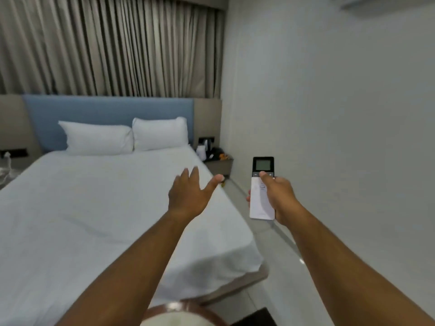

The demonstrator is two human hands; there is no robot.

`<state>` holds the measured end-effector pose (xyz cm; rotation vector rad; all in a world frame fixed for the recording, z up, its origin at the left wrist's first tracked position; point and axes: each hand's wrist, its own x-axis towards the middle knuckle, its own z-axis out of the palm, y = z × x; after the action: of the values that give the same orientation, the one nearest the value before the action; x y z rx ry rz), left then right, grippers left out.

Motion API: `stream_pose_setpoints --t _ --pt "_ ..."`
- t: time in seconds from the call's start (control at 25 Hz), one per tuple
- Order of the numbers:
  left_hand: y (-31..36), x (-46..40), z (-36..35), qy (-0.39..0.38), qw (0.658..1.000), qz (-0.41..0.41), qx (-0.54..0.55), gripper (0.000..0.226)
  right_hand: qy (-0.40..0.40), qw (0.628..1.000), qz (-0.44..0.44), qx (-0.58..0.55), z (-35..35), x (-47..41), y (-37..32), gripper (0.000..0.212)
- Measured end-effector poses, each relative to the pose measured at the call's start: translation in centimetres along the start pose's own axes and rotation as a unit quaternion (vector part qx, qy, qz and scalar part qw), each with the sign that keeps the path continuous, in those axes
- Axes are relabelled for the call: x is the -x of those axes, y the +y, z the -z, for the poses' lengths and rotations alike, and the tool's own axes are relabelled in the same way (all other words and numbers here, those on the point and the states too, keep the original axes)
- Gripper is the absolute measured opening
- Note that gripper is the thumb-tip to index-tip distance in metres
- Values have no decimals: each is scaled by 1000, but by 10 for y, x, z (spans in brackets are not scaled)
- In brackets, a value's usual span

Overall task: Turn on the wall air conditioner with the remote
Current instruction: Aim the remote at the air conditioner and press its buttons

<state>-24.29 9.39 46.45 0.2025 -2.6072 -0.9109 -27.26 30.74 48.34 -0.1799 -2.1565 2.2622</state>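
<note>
A white remote (pixel 260 203) with a black top and a small grey screen is held upright in my right hand (pixel 277 196). The thumb rests on the buttons just below the screen. My left hand (pixel 190 194) hovers over the bed's right side, fingers spread, holding nothing. The lower edge of the white wall air conditioner (pixel 386 2) shows at the top right corner, high on the right wall; most of it is cut off by the frame.
A bed (pixel 94 220) with white sheet, two pillows and a blue headboard fills the left. A bedside table (pixel 220 164) with small items stands in the far corner. A narrow floor strip (pixel 277 250) runs between bed and right wall. Curtains hang behind.
</note>
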Motion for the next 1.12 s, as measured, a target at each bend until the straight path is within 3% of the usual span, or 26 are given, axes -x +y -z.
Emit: stream_pose_setpoints --t 0.08,0.16,0.44,0.8,1.12 --pt "55 -19 20 71 989 -106 -78 111 28 997 65 3 37 6 -64 30" --pt "110 -35 41 108 974 -176 -91 113 58 990 127 9 73 18 -124 27" --pt "278 -63 101 199 910 -346 -113 112 126 949 289 24 160 80 -290 30" --pt "388 -46 127 247 877 -406 -71 114 175 915 362 24 220 120 -358 30" --pt "415 -37 121 250 879 -404 -41 115 174 926 333 30 246 138 -366 20"
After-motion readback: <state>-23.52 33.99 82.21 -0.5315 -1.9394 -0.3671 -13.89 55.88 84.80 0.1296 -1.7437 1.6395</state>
